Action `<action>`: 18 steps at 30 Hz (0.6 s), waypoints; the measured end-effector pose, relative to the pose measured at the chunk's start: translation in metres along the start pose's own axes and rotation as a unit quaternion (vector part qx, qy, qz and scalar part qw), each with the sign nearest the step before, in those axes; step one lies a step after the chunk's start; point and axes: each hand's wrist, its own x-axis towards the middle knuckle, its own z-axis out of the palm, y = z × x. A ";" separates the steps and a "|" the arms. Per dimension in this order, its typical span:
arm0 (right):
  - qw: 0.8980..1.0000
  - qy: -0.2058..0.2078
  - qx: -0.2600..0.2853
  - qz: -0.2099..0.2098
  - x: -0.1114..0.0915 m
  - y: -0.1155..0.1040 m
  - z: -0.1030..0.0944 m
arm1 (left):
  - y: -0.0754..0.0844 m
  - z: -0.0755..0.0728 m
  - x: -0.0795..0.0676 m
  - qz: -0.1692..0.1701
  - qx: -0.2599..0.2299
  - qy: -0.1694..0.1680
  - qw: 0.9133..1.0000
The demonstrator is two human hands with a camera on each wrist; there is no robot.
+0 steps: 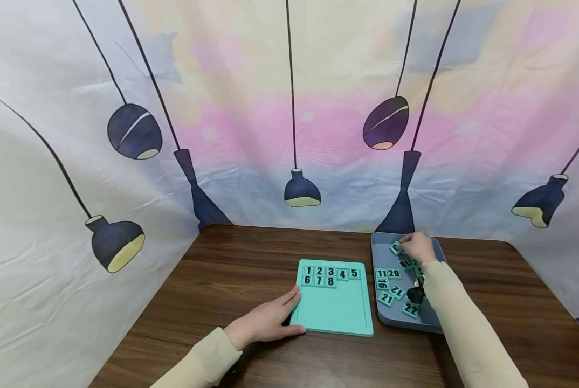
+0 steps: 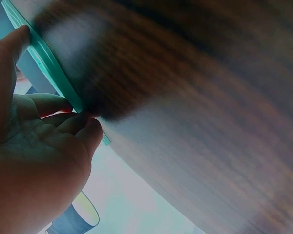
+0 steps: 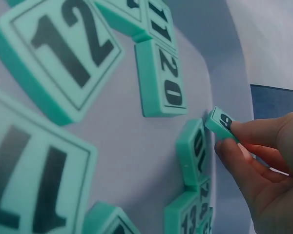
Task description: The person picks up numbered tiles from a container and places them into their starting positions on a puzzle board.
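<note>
The right hand pinches a small mint-green number tile, apparently a 9, between thumb and fingertips at the far end of the grey-blue tray. Tiles in that tray include the 20 tile, the 12 tile and the 22 tile, some turned askew. The left hand rests against the left side of the mint-green number board, its thumb at the near left corner and fingers along the edge. Tiles 1 to 8 sit in the board's top two rows, the 4 slightly lower than its neighbours.
A dark wood-grain table carries the board and the tray side by side, with a narrow gap between them. Behind it hangs a cloth backdrop printed with lamps. The right forearm reaches over the tray's right side.
</note>
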 end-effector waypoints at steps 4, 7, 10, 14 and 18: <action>1.000 -0.003 0.025 0.002 0.000 0.001 -0.003 | 0.000 0.001 0.001 0.001 0.004 0.002 1.000; 0.999 -0.004 0.050 0.007 -0.001 -0.001 -0.004 | 0.000 0.001 0.000 0.000 0.010 0.005 1.000; 0.997 -0.011 0.077 0.014 -0.007 -0.006 -0.006 | 0.000 0.002 0.000 0.000 0.014 0.008 1.000; 0.992 -0.041 0.119 0.027 -0.019 -0.017 -0.010 | 0.000 0.002 0.000 0.004 0.013 0.009 1.000; 0.983 -0.075 0.162 0.035 -0.031 -0.030 -0.010 | -0.001 0.002 0.001 0.006 0.012 0.008 1.000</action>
